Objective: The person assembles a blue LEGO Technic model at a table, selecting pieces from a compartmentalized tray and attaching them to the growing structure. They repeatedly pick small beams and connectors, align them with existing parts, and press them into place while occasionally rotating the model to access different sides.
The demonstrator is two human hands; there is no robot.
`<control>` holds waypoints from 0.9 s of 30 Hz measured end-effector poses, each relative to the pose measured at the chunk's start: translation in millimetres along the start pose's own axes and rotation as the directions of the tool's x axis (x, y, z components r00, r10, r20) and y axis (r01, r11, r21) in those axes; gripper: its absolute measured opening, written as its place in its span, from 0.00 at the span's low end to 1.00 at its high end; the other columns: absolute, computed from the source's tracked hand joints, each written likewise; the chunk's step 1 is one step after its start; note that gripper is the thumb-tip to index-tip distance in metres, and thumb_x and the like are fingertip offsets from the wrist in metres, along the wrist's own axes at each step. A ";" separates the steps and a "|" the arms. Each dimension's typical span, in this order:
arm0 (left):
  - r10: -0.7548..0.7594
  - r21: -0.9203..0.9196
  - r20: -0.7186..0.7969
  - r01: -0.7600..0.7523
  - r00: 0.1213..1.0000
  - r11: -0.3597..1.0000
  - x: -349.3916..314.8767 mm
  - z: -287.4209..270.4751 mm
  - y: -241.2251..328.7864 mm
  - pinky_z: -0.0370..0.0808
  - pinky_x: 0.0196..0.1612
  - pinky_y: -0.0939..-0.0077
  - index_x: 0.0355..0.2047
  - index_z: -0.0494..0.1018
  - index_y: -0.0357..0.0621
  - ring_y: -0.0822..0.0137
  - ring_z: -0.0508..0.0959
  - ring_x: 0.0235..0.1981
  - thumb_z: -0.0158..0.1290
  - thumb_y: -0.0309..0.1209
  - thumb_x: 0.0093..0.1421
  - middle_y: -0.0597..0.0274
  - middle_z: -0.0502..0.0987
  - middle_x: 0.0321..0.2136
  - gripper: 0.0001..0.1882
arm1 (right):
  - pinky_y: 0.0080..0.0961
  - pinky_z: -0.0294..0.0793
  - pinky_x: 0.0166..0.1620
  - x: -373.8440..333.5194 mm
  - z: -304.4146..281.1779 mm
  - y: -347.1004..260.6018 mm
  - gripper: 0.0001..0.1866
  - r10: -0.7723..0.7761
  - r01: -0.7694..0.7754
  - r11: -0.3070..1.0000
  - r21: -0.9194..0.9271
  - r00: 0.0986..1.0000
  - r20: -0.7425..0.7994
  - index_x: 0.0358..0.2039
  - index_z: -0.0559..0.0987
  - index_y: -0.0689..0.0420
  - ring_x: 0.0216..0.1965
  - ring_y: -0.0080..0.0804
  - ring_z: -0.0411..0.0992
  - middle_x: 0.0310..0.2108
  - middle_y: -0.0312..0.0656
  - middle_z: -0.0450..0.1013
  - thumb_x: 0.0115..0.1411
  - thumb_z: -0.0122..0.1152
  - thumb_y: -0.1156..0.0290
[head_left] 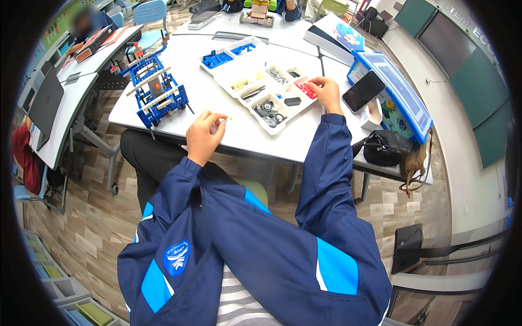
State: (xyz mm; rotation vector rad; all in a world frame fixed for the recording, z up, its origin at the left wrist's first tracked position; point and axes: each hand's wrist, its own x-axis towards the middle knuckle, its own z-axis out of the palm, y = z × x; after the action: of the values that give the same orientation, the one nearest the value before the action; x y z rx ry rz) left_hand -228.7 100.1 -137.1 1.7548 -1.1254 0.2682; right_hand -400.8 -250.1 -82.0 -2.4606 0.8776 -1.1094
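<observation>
A white sorting tray (255,117) full of building-kit parts lies on the white table in front of me. My right hand (328,96) reaches over its right side, thumb and forefinger pinched at the red pieces (308,90) in one compartment; the fingertips partly hide what they grip. Close to the table's front edge, my left hand (204,137) has curled fingers, with a slight gap between thumb and forefinger. Beside those fingertips a tiny yellow piece (231,118) rests on the table. To the left stands a built model (156,92) of blue and grey beams.
Black wheels (269,113) and blue parts (216,58) fill other compartments. On the right are a black phone (364,91), a blue-edged storage box (402,89) and a black pouch (387,148). Another model (258,16) stands across the table, near another person's hands.
</observation>
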 end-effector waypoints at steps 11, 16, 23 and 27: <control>-0.006 -0.004 -0.010 0.006 1.000 1.000 -0.4 1.2 0.6 0.66 0.23 0.75 0.33 0.81 0.53 0.73 0.68 0.17 0.58 0.29 0.56 0.72 0.73 0.24 0.05 | 0.28 0.71 0.28 0.1 4.0 -2.7 0.10 0.046 -0.029 0.988 -0.152 0.993 0.112 0.29 0.86 0.59 0.22 0.30 0.74 0.19 0.40 0.75 0.43 0.72 0.71; -0.009 -0.011 -0.008 0.009 1.000 1.000 -0.4 0.8 1.3 0.66 0.23 0.76 0.33 0.81 0.53 0.73 0.68 0.17 0.59 0.28 0.56 0.72 0.73 0.24 0.05 | 0.30 0.73 0.31 1.6 10.2 1.2 0.10 0.077 -0.060 0.976 -0.208 0.994 0.073 0.29 0.86 0.58 0.24 0.34 0.76 0.21 0.43 0.77 0.45 0.71 0.69; 0.000 -0.022 -0.007 -0.001 1.000 1.000 -1.6 2.3 -2.5 0.66 0.23 0.76 0.35 0.81 0.52 0.73 0.68 0.17 0.59 0.29 0.57 0.71 0.73 0.24 0.06 | 0.27 0.72 0.32 3.1 14.9 11.2 0.10 0.089 -0.086 0.993 -0.076 0.995 0.041 0.33 0.84 0.61 0.25 0.28 0.73 0.23 0.40 0.77 0.54 0.68 0.68; -0.024 -0.083 -0.020 0.022 1.000 0.996 -2.1 2.3 -5.6 0.67 0.24 0.76 0.38 0.81 0.49 0.73 0.68 0.17 0.58 0.28 0.57 0.69 0.73 0.24 0.08 | 0.21 0.71 0.35 10.0 9.7 6.2 0.10 0.033 -0.065 0.961 0.269 0.992 0.123 0.38 0.81 0.64 0.30 0.22 0.72 0.30 0.38 0.79 0.62 0.62 0.69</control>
State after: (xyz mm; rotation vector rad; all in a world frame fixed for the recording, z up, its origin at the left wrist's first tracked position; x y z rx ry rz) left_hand -226.2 99.8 -143.0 1.6874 -1.0852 0.2227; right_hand -390.9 -261.1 -85.8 -2.2395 0.6955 -0.9840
